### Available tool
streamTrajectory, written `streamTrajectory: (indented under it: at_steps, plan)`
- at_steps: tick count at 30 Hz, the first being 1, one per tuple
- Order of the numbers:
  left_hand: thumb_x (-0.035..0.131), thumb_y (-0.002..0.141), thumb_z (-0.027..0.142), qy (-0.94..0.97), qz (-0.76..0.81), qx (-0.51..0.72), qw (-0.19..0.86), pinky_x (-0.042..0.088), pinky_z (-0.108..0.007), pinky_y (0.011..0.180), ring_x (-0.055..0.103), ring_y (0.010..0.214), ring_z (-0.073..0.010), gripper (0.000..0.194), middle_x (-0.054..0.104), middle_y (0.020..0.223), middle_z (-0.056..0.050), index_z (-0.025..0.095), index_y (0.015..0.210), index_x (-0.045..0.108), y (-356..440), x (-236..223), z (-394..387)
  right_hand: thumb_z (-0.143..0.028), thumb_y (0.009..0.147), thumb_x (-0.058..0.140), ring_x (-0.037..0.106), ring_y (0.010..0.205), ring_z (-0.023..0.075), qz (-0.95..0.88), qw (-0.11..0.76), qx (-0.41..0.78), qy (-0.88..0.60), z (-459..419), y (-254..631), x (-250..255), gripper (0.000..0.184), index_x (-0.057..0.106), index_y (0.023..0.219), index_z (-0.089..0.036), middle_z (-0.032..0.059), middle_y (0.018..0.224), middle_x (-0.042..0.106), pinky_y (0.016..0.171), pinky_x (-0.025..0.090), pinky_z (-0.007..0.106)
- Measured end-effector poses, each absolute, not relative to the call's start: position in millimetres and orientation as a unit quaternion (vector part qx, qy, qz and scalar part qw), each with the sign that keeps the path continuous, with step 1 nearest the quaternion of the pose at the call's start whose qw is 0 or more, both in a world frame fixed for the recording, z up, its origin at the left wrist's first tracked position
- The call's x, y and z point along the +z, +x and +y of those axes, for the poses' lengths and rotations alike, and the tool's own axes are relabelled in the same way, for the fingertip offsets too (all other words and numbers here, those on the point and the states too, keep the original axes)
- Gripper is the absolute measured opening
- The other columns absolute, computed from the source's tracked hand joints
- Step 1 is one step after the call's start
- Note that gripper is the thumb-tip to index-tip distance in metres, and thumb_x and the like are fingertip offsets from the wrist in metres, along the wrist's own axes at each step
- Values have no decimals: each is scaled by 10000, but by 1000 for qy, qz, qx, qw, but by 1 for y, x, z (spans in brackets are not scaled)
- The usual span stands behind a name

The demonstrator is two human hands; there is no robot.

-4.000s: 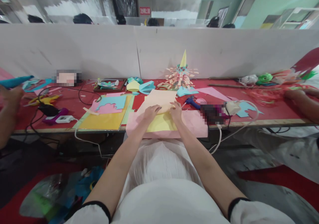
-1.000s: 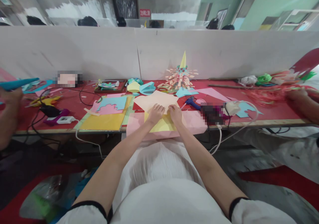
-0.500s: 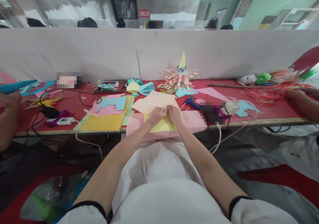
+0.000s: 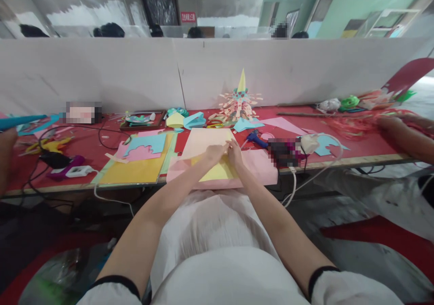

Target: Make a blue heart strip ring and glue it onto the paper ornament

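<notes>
A pale peach sheet of paper (image 4: 204, 141) is in front of me, with its near right edge at my fingers. My left hand (image 4: 217, 153) is closed at that edge, fingertips pressed together on the paper. Close against it, my right hand (image 4: 234, 152) pinches the same edge, its fingers bent. Both hands' fingertips meet, and the exact crease between them is hidden. Under my wrists lie a yellow sheet (image 4: 220, 171) and a larger pink sheet (image 4: 259, 167) reaching the table's front edge.
A paper cone tree (image 4: 240, 104) stands behind my hands. At right are a blue glue gun (image 4: 256, 138) and a white cable (image 4: 294, 183). Yellow card (image 4: 130, 171) with blue and pink cutouts lies left. Other people's hands (image 4: 393, 126) work at both sides. A white partition (image 4: 135, 74) rises behind.
The peach sheet has turned and now lies straighter, its left corner drawn in. My hands stay together at its edge, and the whole view has shifted slightly.
</notes>
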State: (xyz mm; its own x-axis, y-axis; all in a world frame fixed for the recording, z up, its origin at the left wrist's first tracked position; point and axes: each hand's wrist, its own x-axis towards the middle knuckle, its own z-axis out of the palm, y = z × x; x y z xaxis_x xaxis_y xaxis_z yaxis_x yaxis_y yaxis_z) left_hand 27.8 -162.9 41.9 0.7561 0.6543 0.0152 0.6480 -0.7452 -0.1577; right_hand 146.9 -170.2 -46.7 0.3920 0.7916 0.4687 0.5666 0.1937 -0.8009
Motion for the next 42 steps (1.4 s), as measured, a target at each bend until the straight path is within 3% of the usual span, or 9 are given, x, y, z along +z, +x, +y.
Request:
streamTrajectory:
  at_steps: [3,7,14,20,26,34,42]
  plan:
    - [537,803,269,-933,-347,98,7,477,-284,753,629,955,-229,328,666,1059,-82,225,1122,598,35,64,-147,-246,830,324,583,947,193,-482,600,138,-623,-179,150,-40,341,597,1015,-158,109,1040,639,808,448,333]
    - [669,669,313,-924,-344,162,-33,465,-258,793,602,1006,-231,497,641,1138,-72,207,1148,588,33,79,-127,-403,782,498,608,861,190,-455,646,240,-564,-189,145,-26,294,617,922,-173,80,937,666,771,457,311]
    - [646,676,368,-936,-315,123,-103,425,-246,863,566,1070,-224,564,609,1202,-75,168,1197,560,18,77,-111,-402,729,589,574,635,153,-499,599,288,-556,-186,140,-25,282,635,914,-194,-2,661,615,604,431,267]
    - [574,741,454,-928,-326,75,-163,388,-246,928,516,1141,-205,556,553,1279,-68,167,1215,529,11,78,-105,-271,768,493,572,648,142,-495,602,238,-580,-183,143,-31,185,625,872,-193,9,702,616,606,424,257]
    - [587,729,432,-902,-370,21,-220,382,-219,933,471,1213,-206,685,452,1386,-100,137,1323,415,0,70,-105,-240,774,462,578,658,138,-494,597,223,-591,-183,141,-31,195,619,877,-191,10,719,631,622,431,249]
    - [438,793,577,-847,-459,76,-256,434,-255,746,584,992,-234,581,609,1174,-121,116,1117,578,-11,70,-105,-184,745,441,574,654,142,-497,546,203,-643,-188,141,-26,229,636,863,-197,1,698,641,593,405,236]
    - [566,709,538,-842,-421,49,-332,406,-232,581,548,686,-147,433,628,815,-38,177,937,641,-14,68,-98,-159,702,415,546,647,141,-493,539,204,-652,-192,139,-19,262,641,832,-187,-3,668,627,591,389,230]
